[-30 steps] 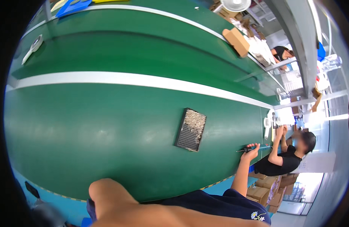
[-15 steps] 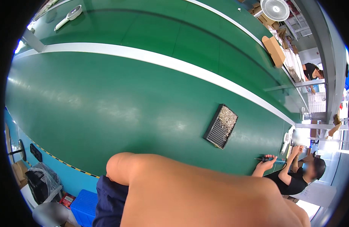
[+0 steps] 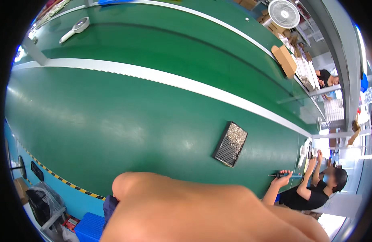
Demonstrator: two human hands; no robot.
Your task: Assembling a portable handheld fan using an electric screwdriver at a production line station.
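A bare, bent arm, which looks like my left arm [image 3: 174, 209], fills the lower middle very close up. No fingers of my left hand show. At the lower right, what looks like my right hand [image 3: 283, 180] is closed round a black and blue electric screwdriver [image 3: 278, 175], whose tip points left. The forearm behind that hand disappears behind the skin in front. Left of the screwdriver, a black tray [image 3: 223, 152] lies tilted to my view on the green worktable [image 3: 121, 133]. Its grid of holes is partly covered by small silvery pieces, perhaps screws.
A co-worker in black [image 3: 309, 197] works at the right, both hands raised. Beyond the white rail [image 3: 162, 76] lie a white handheld device [image 3: 76, 29] and an open cardboard box [image 3: 284, 61]. A white fan [image 3: 283, 14] stands far right. A blue crate [image 3: 90, 228] stands lower left.
The view has shifted, so tray and rail sit lower and a little further left. The near arm's outline has dropped on its right side. The screwdriver stays in the hand.
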